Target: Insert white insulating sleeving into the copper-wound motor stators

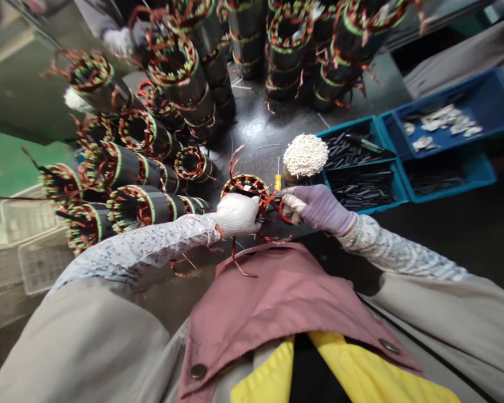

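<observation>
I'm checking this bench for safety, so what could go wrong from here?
The loose copper leads hanging near the left hand might snag on the patterned sleeve. The yellow-handled tool is close to the right hand, so it could get knocked. The stacked wound cores toward the back might topple if bumped.

"What finish was seen at twelve o'clock?"

"A smooth, glossy tabletop [256,131] was shown."

"And at the dial's centre?"

"The left hand [237,214] was gloved in matt knit; copper-like wire [232,187] was seen against it."

"And at two?"

"The bins [489,103] were formed of smooth plastic."
</observation>
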{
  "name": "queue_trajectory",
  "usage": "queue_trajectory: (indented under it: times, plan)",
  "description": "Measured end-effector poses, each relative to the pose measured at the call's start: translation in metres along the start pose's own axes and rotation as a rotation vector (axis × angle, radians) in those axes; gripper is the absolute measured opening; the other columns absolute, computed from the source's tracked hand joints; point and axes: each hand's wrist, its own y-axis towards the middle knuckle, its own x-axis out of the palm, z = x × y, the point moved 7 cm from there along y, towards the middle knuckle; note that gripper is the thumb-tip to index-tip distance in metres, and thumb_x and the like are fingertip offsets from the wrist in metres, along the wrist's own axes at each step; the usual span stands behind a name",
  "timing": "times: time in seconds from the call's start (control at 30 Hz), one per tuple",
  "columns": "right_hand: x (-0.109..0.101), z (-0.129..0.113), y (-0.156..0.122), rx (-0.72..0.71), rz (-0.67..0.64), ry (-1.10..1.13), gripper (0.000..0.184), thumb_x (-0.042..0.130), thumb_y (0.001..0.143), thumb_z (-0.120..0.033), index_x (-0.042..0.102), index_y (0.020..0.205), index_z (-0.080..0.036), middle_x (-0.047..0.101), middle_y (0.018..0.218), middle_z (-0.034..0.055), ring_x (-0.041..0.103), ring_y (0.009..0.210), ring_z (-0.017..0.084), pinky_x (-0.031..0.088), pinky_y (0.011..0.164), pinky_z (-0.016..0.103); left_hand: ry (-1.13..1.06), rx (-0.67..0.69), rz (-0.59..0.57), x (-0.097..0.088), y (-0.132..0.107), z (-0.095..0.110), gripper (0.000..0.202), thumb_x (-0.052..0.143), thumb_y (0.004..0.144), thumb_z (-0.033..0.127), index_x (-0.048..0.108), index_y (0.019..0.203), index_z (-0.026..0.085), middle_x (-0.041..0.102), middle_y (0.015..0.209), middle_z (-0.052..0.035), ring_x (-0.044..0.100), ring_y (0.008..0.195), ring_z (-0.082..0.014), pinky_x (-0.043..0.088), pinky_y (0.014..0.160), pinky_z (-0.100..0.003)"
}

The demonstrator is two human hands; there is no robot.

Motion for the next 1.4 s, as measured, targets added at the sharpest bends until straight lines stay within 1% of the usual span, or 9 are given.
queue_trajectory:
  times: [0.27, 0.37, 0.47, 0.63, 0.87, 1.1, 1.2, 1.3, 1.4]
  plan:
    - [0.043, -0.003, 0.011, 0.050, -0.170, 0.309, 0.039, 0.056, 0.089, -0.053, 0.063, 0.076, -0.017, 0.068, 0.064, 0.0037, 0.058, 0.046, 0.011, 0.044, 0.045, 0.022, 0.121, -0.009, -0.050, -0.008, -0.010, -0.001, 0.052, 0.049, 0.081, 0.052, 0.063, 0.116, 0.016, 0.072, 0.093, -0.0160, 0.071, 0.086, -0.0320, 0.052, 0.069, -0.037]
    - [0.007, 0.043, -0.001, 0.053, -0.068, 0.257, 0.040, 0.047, 0.094, -0.051, 0.067, 0.102, -0.017, 0.074, 0.083, 0.0065, 0.068, 0.064, 0.015, 0.054, 0.060, 0.027, 0.208, -0.025, -0.085, -0.009, -0.010, -0.005, 0.052, 0.049, 0.081, 0.053, 0.063, 0.116, 0.017, 0.073, 0.095, -0.0150, 0.071, 0.088, -0.0316, 0.052, 0.070, -0.036]
    - [-0.075, 0.114, -0.024, 0.233, 0.323, -0.246, 0.031, 0.052, 0.091, -0.041, 0.071, 0.105, -0.020, 0.074, 0.103, 0.0091, 0.069, 0.094, 0.023, 0.056, 0.086, 0.038, 0.262, -0.031, -0.114, -0.009, -0.009, -0.005, 0.054, 0.047, 0.082, 0.055, 0.063, 0.115, 0.016, 0.073, 0.097, -0.0151, 0.071, 0.089, -0.0312, 0.051, 0.072, -0.036]
    - [-0.120, 0.189, -0.018, 0.366, 0.220, -0.640, 0.022, 0.062, 0.079, -0.039, 0.071, 0.081, -0.019, 0.069, 0.107, 0.0164, 0.061, 0.109, 0.042, 0.047, 0.088, 0.067, 0.254, -0.051, -0.108, -0.011, -0.012, 0.001, 0.055, 0.048, 0.083, 0.057, 0.064, 0.115, 0.015, 0.072, 0.097, -0.0144, 0.070, 0.091, -0.0306, 0.050, 0.073, -0.035]
    - [-0.111, 0.212, 0.003, 0.201, 0.254, -0.551, 0.060, 0.044, 0.073, -0.078, 0.050, 0.053, -0.022, 0.057, 0.066, 0.0121, 0.060, 0.095, 0.047, 0.036, 0.076, 0.076, 0.211, -0.045, -0.051, -0.006, -0.011, -0.002, 0.059, 0.049, 0.082, 0.057, 0.063, 0.119, 0.014, 0.072, 0.093, -0.0145, 0.070, 0.087, -0.0311, 0.049, 0.071, -0.036]
    - [-0.154, 0.175, -0.020, 0.356, 0.479, -0.628, 0.051, 0.048, 0.089, -0.056, 0.049, 0.054, -0.019, 0.061, 0.071, 0.0177, 0.061, 0.102, 0.043, 0.036, 0.083, 0.072, 0.185, 0.017, 0.029, -0.004, -0.010, -0.002, 0.061, 0.049, 0.081, 0.058, 0.062, 0.123, 0.015, 0.072, 0.090, -0.0136, 0.070, 0.085, -0.0325, 0.050, 0.068, -0.037]
    - [-0.125, 0.142, -0.033, 0.292, 0.510, -0.203, 0.039, 0.059, 0.083, -0.059, 0.065, 0.073, -0.022, 0.064, 0.078, 0.0132, 0.064, 0.088, 0.033, 0.047, 0.079, 0.057, 0.182, 0.009, 0.007, -0.004, -0.010, -0.002, 0.062, 0.049, 0.082, 0.057, 0.061, 0.125, 0.015, 0.072, 0.092, -0.0140, 0.070, 0.086, -0.0322, 0.051, 0.070, -0.037]
    - [-0.049, 0.115, -0.034, 0.240, 0.361, 0.315, 0.044, 0.070, 0.072, -0.058, 0.071, 0.094, -0.020, 0.067, 0.079, 0.0071, 0.054, 0.058, 0.015, 0.047, 0.057, 0.034, 0.195, -0.001, -0.017, -0.004, -0.010, -0.002, 0.061, 0.048, 0.083, 0.058, 0.061, 0.123, 0.014, 0.072, 0.092, -0.0144, 0.070, 0.085, -0.0324, 0.051, 0.069, -0.037]
    - [0.019, 0.096, -0.025, 0.298, 0.256, 0.623, 0.049, 0.071, 0.067, -0.061, 0.069, 0.085, -0.016, 0.062, 0.067, 0.0031, 0.050, 0.051, 0.010, 0.040, 0.046, 0.024, 0.217, 0.006, -0.011, -0.005, -0.012, -0.002, 0.058, 0.048, 0.083, 0.057, 0.062, 0.120, 0.015, 0.072, 0.092, -0.0137, 0.071, 0.084, -0.0315, 0.051, 0.069, -0.037]
